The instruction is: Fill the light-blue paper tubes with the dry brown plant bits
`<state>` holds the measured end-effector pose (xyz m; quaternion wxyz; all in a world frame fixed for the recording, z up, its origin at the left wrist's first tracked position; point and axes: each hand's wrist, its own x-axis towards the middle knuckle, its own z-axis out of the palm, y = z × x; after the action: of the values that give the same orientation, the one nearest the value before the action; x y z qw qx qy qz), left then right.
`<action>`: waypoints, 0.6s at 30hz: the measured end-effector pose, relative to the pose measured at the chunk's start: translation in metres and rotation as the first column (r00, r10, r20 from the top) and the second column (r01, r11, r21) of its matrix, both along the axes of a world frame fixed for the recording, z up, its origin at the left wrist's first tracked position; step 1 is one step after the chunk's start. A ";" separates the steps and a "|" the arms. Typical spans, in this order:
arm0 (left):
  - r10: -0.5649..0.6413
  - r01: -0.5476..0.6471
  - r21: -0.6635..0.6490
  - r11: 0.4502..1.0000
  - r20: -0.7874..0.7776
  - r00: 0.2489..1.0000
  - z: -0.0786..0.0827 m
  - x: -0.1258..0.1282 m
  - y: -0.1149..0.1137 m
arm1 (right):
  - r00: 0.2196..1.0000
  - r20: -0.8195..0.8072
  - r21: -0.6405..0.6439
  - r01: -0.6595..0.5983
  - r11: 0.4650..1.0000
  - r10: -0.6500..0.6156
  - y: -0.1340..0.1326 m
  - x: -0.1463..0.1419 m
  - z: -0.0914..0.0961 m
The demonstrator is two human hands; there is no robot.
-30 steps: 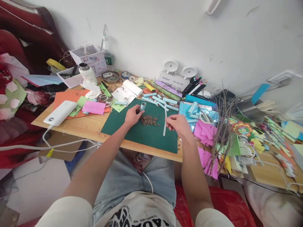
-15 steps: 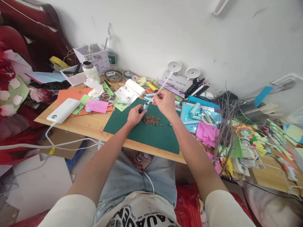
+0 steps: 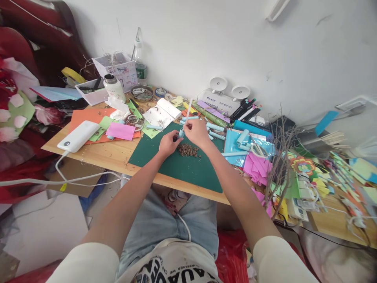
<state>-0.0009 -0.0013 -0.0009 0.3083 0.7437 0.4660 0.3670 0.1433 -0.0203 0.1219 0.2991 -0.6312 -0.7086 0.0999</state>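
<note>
My left hand [image 3: 169,142] pinches a small light-blue paper tube [image 3: 181,133] and holds it upright above the dark green cutting mat [image 3: 194,173]. In my right hand [image 3: 195,131] is a thin white stick [image 3: 189,111], gripped near its lower part and standing almost vertical over the tube. Its lower end is hidden by my fingers, so whether it sits inside the tube I cannot tell. On the mat just right of my left hand lies a pile of small brown crumbs [image 3: 188,150]. More light-blue rolls [image 3: 215,126] lie behind my right hand.
To the left are a white power bank [image 3: 78,136], pink paper [image 3: 120,131] and a white bottle [image 3: 113,89]. Upright dry twigs [image 3: 281,165] stand on the right beside pink paper pieces [image 3: 257,167]. A white box [image 3: 220,100] with two round discs stands against the wall.
The white stick has swung from a rightward slant to nearly upright. My right hand has moved left and slightly down, closer to the tube. My left hand has stayed in place.
</note>
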 end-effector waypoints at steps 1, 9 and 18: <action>-0.001 0.001 -0.001 1.000 -0.001 1.000 0.000 0.000 0.000 | 1.000 -0.002 0.012 0.009 1.000 -0.009 0.000 0.000 0.000; 0.009 -0.009 -0.012 1.000 -0.018 1.000 0.001 0.000 -0.001 | 0.994 0.107 -0.024 -0.008 1.000 0.010 0.002 0.003 0.008; 0.007 -0.007 -0.017 1.000 0.002 1.000 0.000 0.001 0.000 | 0.996 0.090 0.054 -0.023 0.998 0.019 -0.001 0.002 -0.007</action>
<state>-0.0002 -0.0014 -0.0005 0.3135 0.7391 0.4714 0.3649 0.1452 -0.0211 0.1153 0.2833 -0.6191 -0.7304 0.0552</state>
